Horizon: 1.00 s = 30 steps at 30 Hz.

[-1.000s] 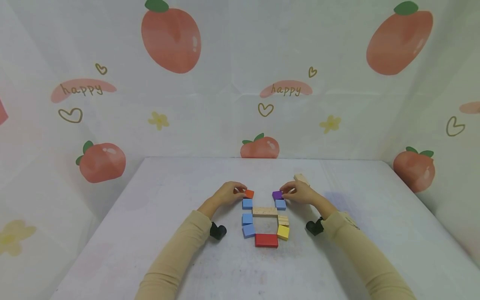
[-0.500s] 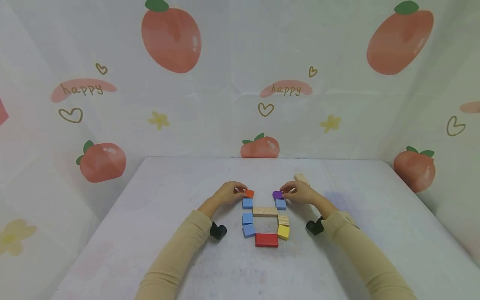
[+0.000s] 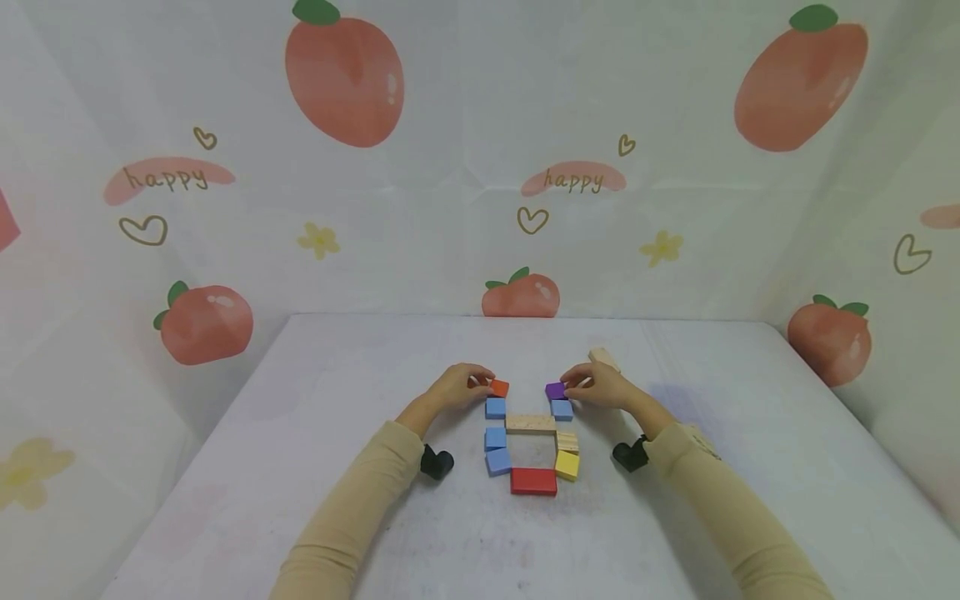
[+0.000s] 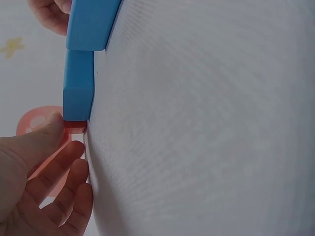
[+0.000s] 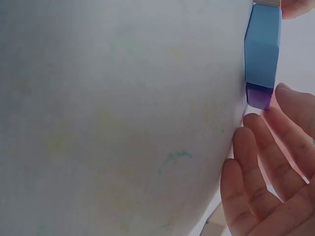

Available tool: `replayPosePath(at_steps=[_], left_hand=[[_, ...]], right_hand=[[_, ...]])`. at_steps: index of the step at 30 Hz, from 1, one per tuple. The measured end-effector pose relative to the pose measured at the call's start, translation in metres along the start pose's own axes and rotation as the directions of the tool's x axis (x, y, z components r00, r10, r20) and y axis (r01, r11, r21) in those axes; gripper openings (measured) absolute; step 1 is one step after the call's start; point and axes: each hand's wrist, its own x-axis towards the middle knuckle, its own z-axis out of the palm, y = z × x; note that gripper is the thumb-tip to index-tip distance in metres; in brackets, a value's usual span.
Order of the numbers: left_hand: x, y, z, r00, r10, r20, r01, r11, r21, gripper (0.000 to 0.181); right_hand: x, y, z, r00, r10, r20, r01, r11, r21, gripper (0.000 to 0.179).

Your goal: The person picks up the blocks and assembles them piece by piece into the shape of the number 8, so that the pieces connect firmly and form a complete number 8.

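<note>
On the left of a ring of wooden blocks, my left hand (image 3: 455, 386) pinches an orange block (image 3: 499, 387) between thumb and fingers. It lies against the far side of a blue block (image 3: 496, 407). Opposite, my right hand (image 3: 596, 386) pinches a purple block (image 3: 554, 391), which sits behind another blue block (image 3: 562, 409). In the left wrist view, the thumb is at the orange block (image 4: 75, 127), mostly hidden behind the blue block (image 4: 78, 83). The right wrist view has the purple block (image 5: 259, 97) at the thumb and index fingertips.
A plain wood block (image 3: 530, 424) lies crosswise between the two sides. Nearer are two more blue blocks (image 3: 498, 462), a striped wood block (image 3: 567, 441), a yellow block (image 3: 567, 465) and a red block (image 3: 534, 481). Behind my right hand lies another plain wood block (image 3: 603, 358).
</note>
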Motion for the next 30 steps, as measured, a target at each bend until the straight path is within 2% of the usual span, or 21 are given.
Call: replayPosePath(at_steps=[9, 16, 18, 21, 25, 30], left_hand=[[-0.001, -0.004, 0.002, 0.999, 0.030, -0.013, -0.030, 0.999, 0.016, 0.027], [0.000, -0.004, 0.002, 1.000, 0.027, -0.017, -0.026, 1.000, 0.014, 0.026], [-0.001, -0.003, 0.002, 1.000, 0.023, -0.015, -0.023, 1.000, 0.008, 0.027], [-0.001, -0.003, 0.001, 1.000, 0.022, -0.014, -0.022, 1.000, 0.006, 0.027], [-0.001, -0.003, 0.001, 1.000, 0.021, -0.009, -0.021, 1.000, 0.012, 0.027], [0.000, -0.002, 0.001, 1.000, 0.010, -0.008, -0.010, 1.000, 0.004, 0.028]], right_hand=[[-0.002, 0.001, -0.003, 0.999, 0.016, -0.037, -0.017, 0.999, -0.037, 0.029], [-0.005, 0.005, -0.009, 0.992, -0.075, -0.100, 0.069, 0.996, -0.064, 0.028], [-0.005, 0.006, -0.011, 0.989, -0.079, -0.123, 0.072, 0.996, -0.060, 0.027], [-0.006, 0.008, -0.013, 0.986, -0.056, -0.155, 0.048, 0.998, -0.050, 0.027], [-0.009, 0.008, -0.016, 0.980, 0.013, -0.198, -0.018, 0.999, -0.027, 0.028], [-0.015, 0.008, -0.021, 0.959, 0.084, -0.271, -0.078, 0.996, 0.031, 0.030]])
